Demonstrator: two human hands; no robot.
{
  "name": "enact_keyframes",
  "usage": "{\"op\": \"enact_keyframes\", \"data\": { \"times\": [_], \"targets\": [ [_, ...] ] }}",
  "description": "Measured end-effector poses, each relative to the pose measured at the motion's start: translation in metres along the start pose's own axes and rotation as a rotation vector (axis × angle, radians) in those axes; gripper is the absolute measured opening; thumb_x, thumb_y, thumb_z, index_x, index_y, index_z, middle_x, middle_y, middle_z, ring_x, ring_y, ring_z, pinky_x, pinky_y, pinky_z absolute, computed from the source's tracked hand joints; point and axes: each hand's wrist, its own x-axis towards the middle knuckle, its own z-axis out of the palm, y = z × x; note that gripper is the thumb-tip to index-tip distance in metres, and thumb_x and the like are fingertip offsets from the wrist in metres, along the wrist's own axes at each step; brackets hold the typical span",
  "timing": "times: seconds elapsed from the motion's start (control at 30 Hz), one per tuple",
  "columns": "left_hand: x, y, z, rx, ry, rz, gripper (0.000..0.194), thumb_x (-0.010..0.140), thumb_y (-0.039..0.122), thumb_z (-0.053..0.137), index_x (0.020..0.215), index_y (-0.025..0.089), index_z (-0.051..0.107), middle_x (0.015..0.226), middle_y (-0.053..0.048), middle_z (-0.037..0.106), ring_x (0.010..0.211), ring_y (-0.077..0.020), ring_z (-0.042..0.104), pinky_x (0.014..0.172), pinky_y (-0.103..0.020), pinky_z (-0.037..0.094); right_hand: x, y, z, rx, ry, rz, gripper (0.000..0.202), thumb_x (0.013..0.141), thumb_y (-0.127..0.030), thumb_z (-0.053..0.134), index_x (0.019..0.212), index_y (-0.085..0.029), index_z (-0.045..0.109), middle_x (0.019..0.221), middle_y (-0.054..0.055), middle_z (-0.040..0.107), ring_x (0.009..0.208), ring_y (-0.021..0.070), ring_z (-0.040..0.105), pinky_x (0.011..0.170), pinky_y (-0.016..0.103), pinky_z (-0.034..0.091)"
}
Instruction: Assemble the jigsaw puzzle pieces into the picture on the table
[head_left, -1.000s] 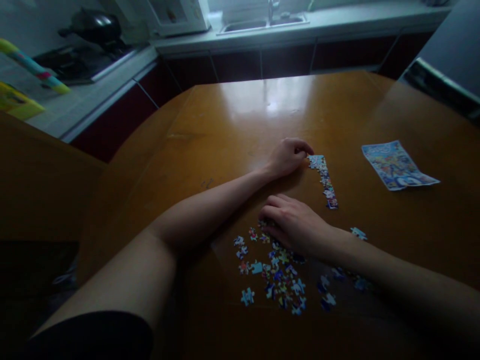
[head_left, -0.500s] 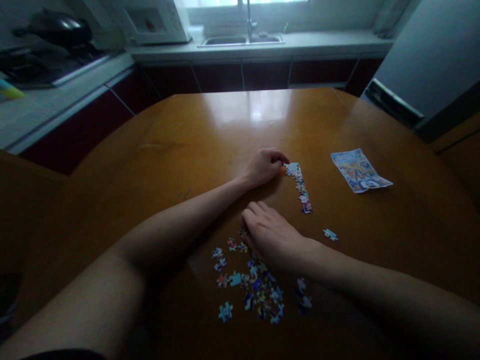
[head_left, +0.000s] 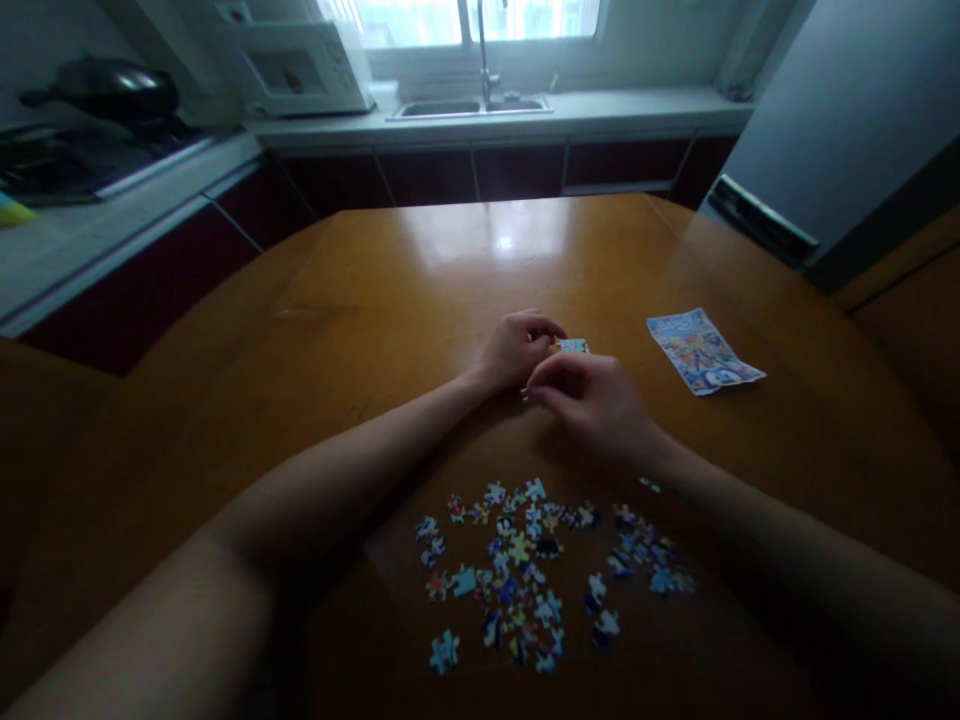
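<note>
My left hand [head_left: 517, 348] rests on the table with its fingers curled, the fingertips at the upper left corner of a strip of joined puzzle pieces [head_left: 574, 345]. Most of that strip is hidden behind my right hand [head_left: 589, 395]. Between the right thumb and index finger I pinch a small puzzle piece [head_left: 525, 394], just below my left hand. Nearer to me lies a loose spread of puzzle pieces [head_left: 517, 590], with a smaller cluster [head_left: 645, 550] to its right. One light blue piece [head_left: 445, 651] lies apart at the lower left.
A creased picture sheet [head_left: 703, 350] lies on the wooden table [head_left: 420, 280] to the right. A single piece [head_left: 649, 485] sits beside my right wrist. Beyond the table are a sink [head_left: 472, 108], a microwave [head_left: 296, 70] and a stove with a wok [head_left: 112, 90].
My right hand has moved up from the loose pieces to beside my left hand, carrying a puzzle piece. More of the spread now shows. The view has tilted up slightly.
</note>
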Motion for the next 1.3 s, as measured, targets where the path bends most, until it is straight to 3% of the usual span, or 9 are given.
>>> {"op": "enact_keyframes", "data": {
  "times": [0.1, 0.23, 0.47, 0.67, 0.9, 1.3],
  "targets": [
    [-0.004, 0.005, 0.0, 0.053, 0.026, 0.139, 0.019, 0.084, 0.012, 0.062, 0.091, 0.018, 0.079, 0.086, -0.004, 0.071, 0.078, -0.0132, 0.062, 0.073, -0.027, 0.05, 0.016, 0.027, -0.035, 0.07, 0.212, 0.138, 0.009, 0.077, -0.027, 0.078, 0.082, -0.02, 0.076, 0.08, 0.005, 0.077, 0.072, 0.0195, 0.068, 0.069, 0.035, 0.055],
    [-0.008, 0.009, -0.001, 0.15, 0.0, 0.308, 0.013, 0.087, 0.028, 0.073, 0.098, 0.022, 0.078, 0.095, -0.005, 0.072, 0.093, -0.0176, 0.064, 0.088, -0.034, 0.052, 0.028, 0.053, -0.056, 0.132, 0.271, 0.201, 0.015, 0.071, -0.031, 0.083, 0.078, -0.02, 0.075, 0.077, 0.006, 0.076, 0.071, 0.0204, 0.07, 0.071, 0.038, 0.059],
    [-0.01, 0.005, -0.002, 0.244, -0.012, 0.313, 0.013, 0.089, 0.035, 0.075, 0.096, 0.024, 0.076, 0.096, -0.005, 0.071, 0.097, -0.0196, 0.063, 0.088, -0.035, 0.053, 0.029, 0.059, -0.056, 0.113, 0.197, 0.195, 0.014, 0.073, -0.029, 0.081, 0.082, -0.02, 0.077, 0.08, 0.005, 0.077, 0.072, 0.0184, 0.069, 0.073, 0.037, 0.058],
    [-0.011, 0.007, -0.003, 0.254, -0.052, 0.302, 0.009, 0.088, 0.032, 0.073, 0.093, 0.025, 0.076, 0.095, -0.005, 0.071, 0.095, -0.0198, 0.063, 0.086, -0.034, 0.053, 0.029, 0.055, -0.055, 0.114, 0.13, 0.216, 0.014, 0.073, -0.028, 0.078, 0.082, -0.018, 0.077, 0.078, 0.006, 0.076, 0.069, 0.0176, 0.068, 0.07, 0.036, 0.057],
    [-0.01, 0.009, -0.007, 0.239, -0.108, 0.301, 0.007, 0.087, 0.027, 0.072, 0.092, 0.024, 0.076, 0.092, -0.004, 0.07, 0.092, -0.0188, 0.063, 0.087, -0.034, 0.051, 0.033, 0.071, -0.056, -0.049, 0.386, 0.104, 0.013, 0.077, -0.025, 0.066, 0.082, -0.018, 0.076, 0.078, 0.006, 0.075, 0.073, 0.0192, 0.066, 0.071, 0.036, 0.054],
    [-0.012, 0.01, -0.013, 0.277, -0.214, 0.24, 0.007, 0.084, 0.031, 0.077, 0.087, 0.026, 0.078, 0.09, -0.003, 0.07, 0.093, -0.0207, 0.061, 0.087, -0.036, 0.049, 0.034, 0.074, -0.059, -0.093, 0.375, 0.059, 0.014, 0.079, -0.023, 0.062, 0.082, -0.018, 0.075, 0.081, 0.006, 0.076, 0.075, 0.0192, 0.066, 0.075, 0.036, 0.052]
  ]
}}
